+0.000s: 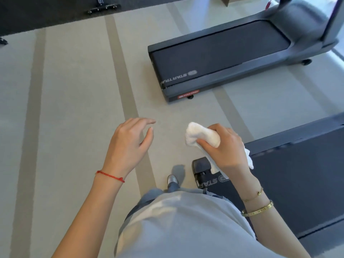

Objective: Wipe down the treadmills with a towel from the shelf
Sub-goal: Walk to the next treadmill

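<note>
1. The right hand (226, 148) has its grip clamped on the white towel (202, 135); the towel is bunched, with one end sticking out past the thumb, probably so it makes a firm pad for wiping.
2. The left hand (130, 142) is empty, its grip apart, fingers loosely spread over the floor (74, 90).
3. The near treadmill (297, 174) lies just below and to the right of the towel grip, not touched yet.
4. The far treadmill (223, 53) stands well ahead of both grips.
</note>
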Demonstrator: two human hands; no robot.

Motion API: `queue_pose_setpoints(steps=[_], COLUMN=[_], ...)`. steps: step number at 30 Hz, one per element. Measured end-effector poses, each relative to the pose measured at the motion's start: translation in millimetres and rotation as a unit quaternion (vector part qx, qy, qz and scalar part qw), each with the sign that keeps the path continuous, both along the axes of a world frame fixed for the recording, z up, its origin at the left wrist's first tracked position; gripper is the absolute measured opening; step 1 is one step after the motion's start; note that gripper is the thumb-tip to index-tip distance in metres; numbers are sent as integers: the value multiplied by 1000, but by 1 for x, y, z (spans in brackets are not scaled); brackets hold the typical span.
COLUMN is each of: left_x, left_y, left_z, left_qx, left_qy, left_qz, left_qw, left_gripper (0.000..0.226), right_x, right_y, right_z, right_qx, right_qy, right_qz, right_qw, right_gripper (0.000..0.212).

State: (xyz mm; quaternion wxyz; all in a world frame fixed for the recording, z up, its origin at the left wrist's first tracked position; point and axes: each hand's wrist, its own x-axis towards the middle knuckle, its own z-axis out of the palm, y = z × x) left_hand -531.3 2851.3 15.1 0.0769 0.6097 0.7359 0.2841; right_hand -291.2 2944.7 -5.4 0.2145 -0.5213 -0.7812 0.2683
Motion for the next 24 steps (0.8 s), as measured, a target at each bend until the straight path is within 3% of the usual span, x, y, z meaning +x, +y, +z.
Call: queue_pose_setpoints(steps=[14, 24], left_x=[-30, 0], left_y=[315, 579], left_z=[-16, 14], left_qx=[5, -5], left_qy=[-9, 17], left_qz=[-215, -371], left_qw=[977, 928], left_gripper=[20, 22], right_x=[-22, -20], right_y=[202, 395], right_z=[-7, 11], right_qx=[12, 32], right_qy=[-3, 20], right_qz=[-226, -380], right_qw=[974, 924], right_gripper=[27, 27])
